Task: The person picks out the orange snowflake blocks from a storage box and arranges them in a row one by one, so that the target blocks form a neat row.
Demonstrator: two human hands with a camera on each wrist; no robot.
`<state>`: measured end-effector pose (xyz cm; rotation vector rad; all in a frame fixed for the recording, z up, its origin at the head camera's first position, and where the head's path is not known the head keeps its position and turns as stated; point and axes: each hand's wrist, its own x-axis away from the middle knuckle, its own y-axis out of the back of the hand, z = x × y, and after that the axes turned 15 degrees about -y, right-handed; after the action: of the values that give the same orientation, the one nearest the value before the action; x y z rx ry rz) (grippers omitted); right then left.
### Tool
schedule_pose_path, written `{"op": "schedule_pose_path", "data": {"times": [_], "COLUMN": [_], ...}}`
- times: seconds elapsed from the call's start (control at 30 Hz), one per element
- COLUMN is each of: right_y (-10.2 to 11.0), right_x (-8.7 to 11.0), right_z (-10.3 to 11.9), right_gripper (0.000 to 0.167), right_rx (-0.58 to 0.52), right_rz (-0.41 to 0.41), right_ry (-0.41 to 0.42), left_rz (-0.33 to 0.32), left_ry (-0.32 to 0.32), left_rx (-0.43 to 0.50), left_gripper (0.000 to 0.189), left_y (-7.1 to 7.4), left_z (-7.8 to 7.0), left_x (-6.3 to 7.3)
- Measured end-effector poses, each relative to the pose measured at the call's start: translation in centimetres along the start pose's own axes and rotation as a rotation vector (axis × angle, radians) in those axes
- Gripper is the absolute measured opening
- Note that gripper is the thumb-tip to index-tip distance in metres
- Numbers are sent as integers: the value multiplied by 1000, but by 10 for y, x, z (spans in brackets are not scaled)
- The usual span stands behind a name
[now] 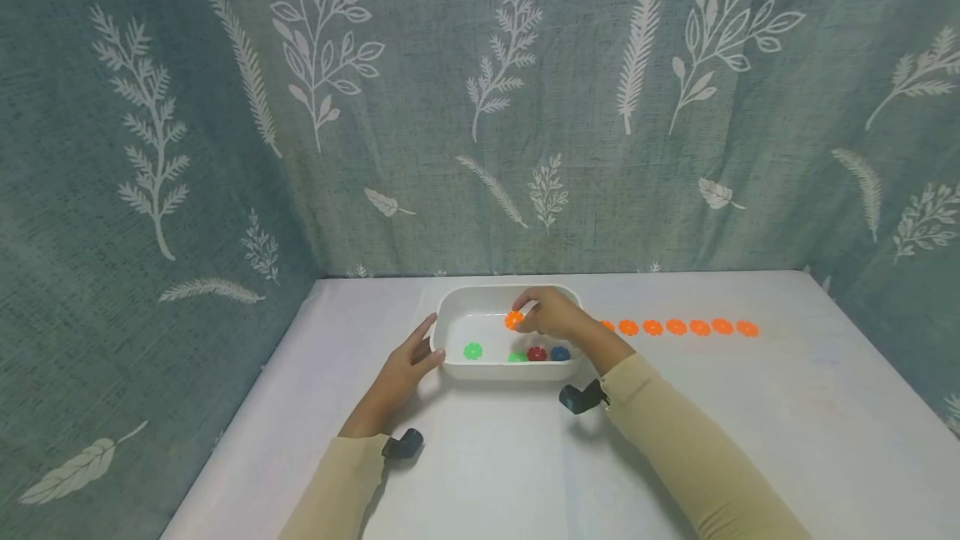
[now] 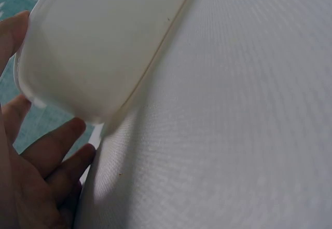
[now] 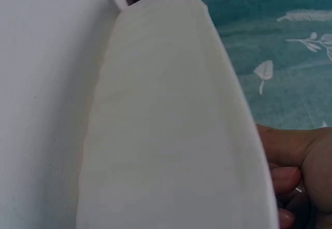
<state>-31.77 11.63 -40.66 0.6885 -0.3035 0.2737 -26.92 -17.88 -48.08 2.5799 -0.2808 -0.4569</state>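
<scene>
A white tray (image 1: 491,371) with raised sides stands on the table in front of me. My left hand (image 1: 402,369) rests against its left end, thumb and fingers spread along the rim and outer wall. Over the tray's inside, my right hand (image 1: 550,314) pinches an orange notched disc (image 1: 513,321) between thumb and index finger. In the tray lie a green disc (image 1: 473,351) on the left, and a partly hidden green disc (image 1: 517,357), a red disc (image 1: 536,353) and a blue disc (image 1: 560,353) along the near wall. The right wrist view shows mostly the tray's outer wall (image 3: 155,125).
A row of several orange discs (image 1: 677,327) stretches rightward from the tray across the white table (image 1: 750,407). The right forearm overlaps the row's left end. Leaf-patterned green cloth (image 1: 435,190) hangs behind the table and at both sides.
</scene>
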Motion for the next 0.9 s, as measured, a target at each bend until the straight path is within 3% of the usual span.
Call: {"op": "schedule_pose_path", "data": {"times": [0.33, 0.67, 0.9], "right_y": [14, 34, 46], "right_x": [8, 17, 21], "right_z": [-8, -19, -31], "right_gripper": [31, 33, 36], "right_rx": [-80, -88, -155], "right_rz": [40, 15, 56], "right_ry": [-2, -10, -2], "left_rz": [-2, 0, -1], "left_ry": [-10, -21, -20], "left_rx": [10, 29, 22], "left_gripper": [70, 71, 70], "left_y": [1, 2, 2], "left_z": [1, -1, -3], "left_x": [0, 0, 0]}}
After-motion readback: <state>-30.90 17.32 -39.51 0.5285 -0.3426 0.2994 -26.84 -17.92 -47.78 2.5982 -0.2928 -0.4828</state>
